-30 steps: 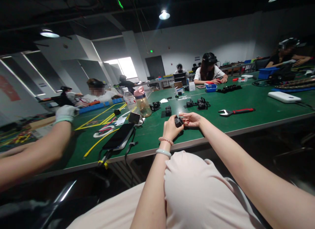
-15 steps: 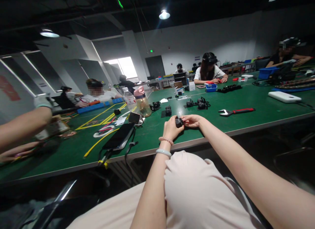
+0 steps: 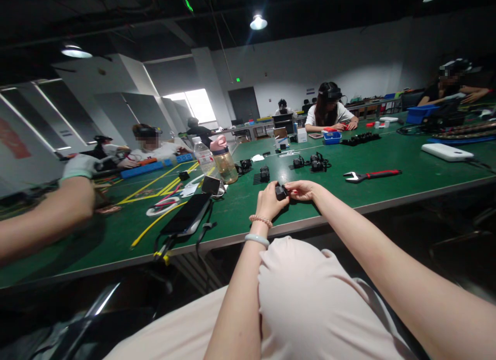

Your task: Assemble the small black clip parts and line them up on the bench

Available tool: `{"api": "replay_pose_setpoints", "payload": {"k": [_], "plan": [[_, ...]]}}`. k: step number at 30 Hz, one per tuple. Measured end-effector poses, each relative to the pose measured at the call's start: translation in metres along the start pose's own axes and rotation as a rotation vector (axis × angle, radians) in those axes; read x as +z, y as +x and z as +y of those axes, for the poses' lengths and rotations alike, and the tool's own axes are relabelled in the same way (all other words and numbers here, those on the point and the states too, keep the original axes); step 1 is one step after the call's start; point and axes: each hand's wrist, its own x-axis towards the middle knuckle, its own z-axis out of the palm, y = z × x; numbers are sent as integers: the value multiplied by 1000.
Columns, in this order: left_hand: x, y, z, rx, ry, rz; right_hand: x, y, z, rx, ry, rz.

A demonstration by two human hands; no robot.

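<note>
Near the front edge of the green table, my left hand (image 3: 268,201) is closed around a small black blocky part (image 3: 281,192). My right hand (image 3: 302,190) meets it from the other side, its thumb and fingers pinched at the part's right edge. Whether the right fingers grip the part itself or something small on it is hidden. Just beyond my hands stand similar black parts: one (image 3: 264,174) with thin prongs, and a small group (image 3: 318,163) further right. An adjustable wrench (image 3: 372,176) with a red and black handle lies to the right.
A phone (image 3: 186,215) with cables lies at left, beside a yellow cable (image 3: 153,224). Behind it stand a pink-lidded bottle (image 3: 225,163) and a clear bottle (image 3: 203,156). A white power bank (image 3: 447,153) lies at right. A co-worker's gloved hand (image 3: 80,167) reaches in from the left.
The black part has tilted slightly between my hands, which stay in nearly the same place. At the left, the co-worker's gloved arm has moved to the right over the table.
</note>
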Motion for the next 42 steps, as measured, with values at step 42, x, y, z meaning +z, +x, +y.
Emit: {"api": "replay_pose_setpoints", "payload": {"k": [42], "plan": [[-2, 1, 3, -10, -12, 18, 7, -4, -1, 50, -49, 39]]}}
